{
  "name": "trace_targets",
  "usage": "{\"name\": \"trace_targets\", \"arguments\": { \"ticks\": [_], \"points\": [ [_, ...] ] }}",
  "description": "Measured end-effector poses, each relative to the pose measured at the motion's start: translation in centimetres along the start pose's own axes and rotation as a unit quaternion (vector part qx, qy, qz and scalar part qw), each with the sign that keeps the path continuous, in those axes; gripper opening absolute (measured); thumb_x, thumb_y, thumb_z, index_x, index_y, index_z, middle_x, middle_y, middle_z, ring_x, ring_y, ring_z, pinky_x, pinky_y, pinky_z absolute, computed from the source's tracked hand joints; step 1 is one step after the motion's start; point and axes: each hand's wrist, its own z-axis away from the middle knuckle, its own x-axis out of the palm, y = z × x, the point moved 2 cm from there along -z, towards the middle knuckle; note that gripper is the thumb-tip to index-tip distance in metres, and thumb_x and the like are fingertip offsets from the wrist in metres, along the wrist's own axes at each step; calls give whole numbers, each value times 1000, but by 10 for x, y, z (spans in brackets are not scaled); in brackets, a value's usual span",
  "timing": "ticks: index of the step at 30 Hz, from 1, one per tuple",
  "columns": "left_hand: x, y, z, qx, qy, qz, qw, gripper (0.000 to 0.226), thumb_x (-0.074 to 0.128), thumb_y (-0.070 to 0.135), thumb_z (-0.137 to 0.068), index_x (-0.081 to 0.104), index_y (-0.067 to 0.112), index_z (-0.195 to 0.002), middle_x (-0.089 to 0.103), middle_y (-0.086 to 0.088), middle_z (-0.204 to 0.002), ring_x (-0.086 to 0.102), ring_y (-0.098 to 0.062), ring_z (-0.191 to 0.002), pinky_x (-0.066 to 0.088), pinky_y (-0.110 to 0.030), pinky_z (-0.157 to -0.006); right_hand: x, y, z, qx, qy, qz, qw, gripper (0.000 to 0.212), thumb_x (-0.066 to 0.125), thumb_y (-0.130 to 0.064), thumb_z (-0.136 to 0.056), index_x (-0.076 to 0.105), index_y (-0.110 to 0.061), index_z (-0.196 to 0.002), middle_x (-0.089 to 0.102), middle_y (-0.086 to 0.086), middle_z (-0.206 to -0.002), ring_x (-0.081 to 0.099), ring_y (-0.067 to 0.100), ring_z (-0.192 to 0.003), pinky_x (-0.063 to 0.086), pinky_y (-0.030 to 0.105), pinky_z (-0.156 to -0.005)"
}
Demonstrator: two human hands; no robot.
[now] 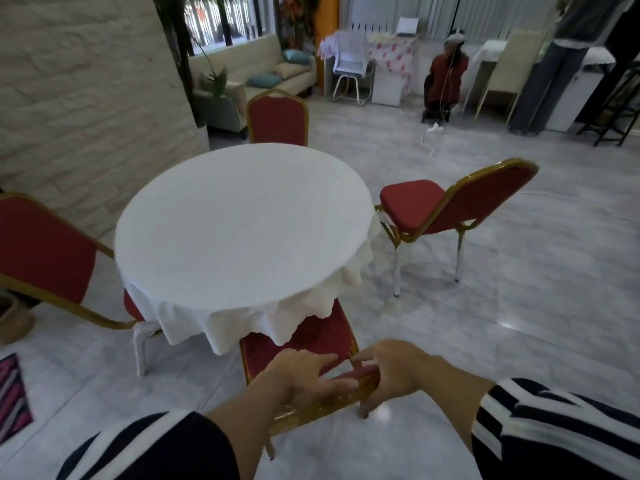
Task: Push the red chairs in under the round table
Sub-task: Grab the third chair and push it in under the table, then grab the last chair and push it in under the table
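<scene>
A round table [242, 220] with a white cloth stands in the middle. The nearest red chair [318, 337] with a gold frame sits partly under its front edge, the cloth draped over its seat. My left hand [301, 377] rests on top of the chair's backrest, fingers spread. My right hand [391, 374] grips the backrest's right corner. A second red chair [45, 251] stands at the left, seat under the cloth. A third red chair [277, 119] is at the far side, close to the table. A fourth red chair [450, 206] stands at the right, seat outside the table.
A brick-faced wall [86, 98] rises at the left, a cream sofa [249, 77] behind it. A person in red [445, 81] sits at the back beside small tables. A striped rug [12, 396] lies at the lower left. Grey tiled floor [519, 323] spreads to the right.
</scene>
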Motion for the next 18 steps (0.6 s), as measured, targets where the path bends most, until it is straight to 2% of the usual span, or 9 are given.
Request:
{"name": "trace_targets", "arguments": {
  "ticks": [1,3,5,7,10,13,18],
  "points": [
    [-16,12,-7,-6,8,-3,1000,135,4,110,-61,35,31,-166,57,-11,-159,53,-35,-144,37,-51,-117,-12,15,5,10,4,-4,1000,111,74,-90,-56,50,-37,-150,62,-9,-144,57,19,-129,44,40,-110],
    [-42,29,-20,-10,33,-7,999,117,10,101,-78,40,28,-164,57,-12,-158,54,-34,-142,39,-50,-116,-36,38,15,34,31,-43,998,121,69,-95,-54,42,-35,-156,50,-6,-157,47,21,-143,37,39,-114],
    [-67,54,-44,-5,60,-30,998,91,17,84,-96,43,26,-161,57,-12,-157,54,-34,-142,40,-49,-117,-64,67,31,52,80,-74,993,122,68,-94,-58,39,-31,-159,47,-4,-160,46,22,-144,38,39,-115],
    [-89,85,-69,-3,79,-58,995,76,18,72,-105,41,27,-162,54,-11,-161,51,-33,-146,37,-49,-119,-91,99,48,67,121,-89,986,115,71,-87,-66,38,-29,-160,47,-2,-160,47,23,-142,40,41,-115],
    [-122,141,-108,-2,104,-86,991,69,17,60,-110,33,24,-166,44,-11,-168,43,-33,-153,33,-50,-123,-130,157,78,101,156,-82,979,106,71,-78,-78,33,-26,-163,40,0,-166,40,27,-149,35,43,-118],
    [-155,192,-139,11,131,-98,986,67,22,56,-111,27,22,-168,36,-12,-173,39,-36,-156,31,-53,-125,-168,208,105,135,204,-83,966,105,72,-75,-80,33,-23,-162,43,4,-164,42,28,-147,37,43,-117],
    [-200,264,-188,45,168,-97,980,59,31,53,-108,50,18,-151,54,-16,-158,54,-40,-140,42,-56,-116,-214,269,133,162,265,-74,948,115,66,-86,-74,29,-23,-163,41,5,-166,42,28,-149,38,44,-116]
  ]
}}
